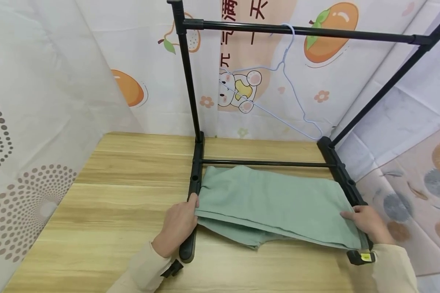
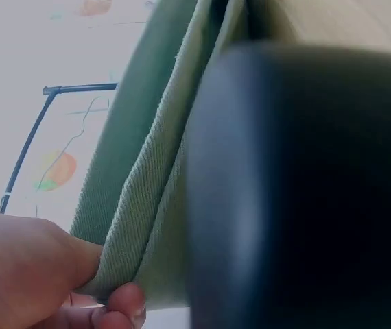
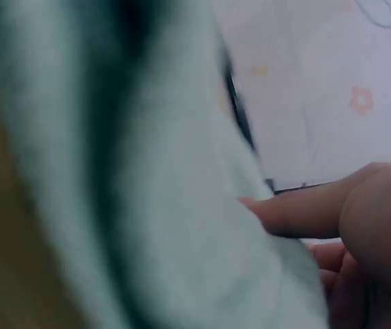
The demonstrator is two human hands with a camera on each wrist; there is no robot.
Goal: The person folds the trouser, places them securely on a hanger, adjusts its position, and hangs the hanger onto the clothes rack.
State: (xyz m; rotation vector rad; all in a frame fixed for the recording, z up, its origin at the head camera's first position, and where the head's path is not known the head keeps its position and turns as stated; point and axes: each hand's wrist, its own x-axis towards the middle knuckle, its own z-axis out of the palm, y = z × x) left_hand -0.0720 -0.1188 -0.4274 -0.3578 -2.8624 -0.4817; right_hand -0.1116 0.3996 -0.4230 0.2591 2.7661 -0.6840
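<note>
A folded sage-green cloth [image 1: 278, 203] with ribbed-looking fabric lies between the two feet of a black rack [image 1: 188, 244], its front edge lifted a little. My left hand [image 1: 179, 224] pinches its left edge; in the left wrist view the thumb and fingers [image 2: 128, 301] clasp stacked layers. At the opposite edge my right hand [image 1: 370, 221] grips the cloth, thumb on top and the other fingers under it. The right wrist view shows that thumb [image 3: 298, 212] against blurred cloth. A looser fold hangs below the front edge. What kind of garment it is cannot be told.
From the rack's top bar [image 1: 242, 27] hangs a light blue wire hanger [image 1: 285, 61]. A thin lower bar [image 1: 267, 163] runs just behind the cloth. Printed white sheets [image 1: 168, 89] surround the wooden table [image 1: 132, 195] at the back and sides.
</note>
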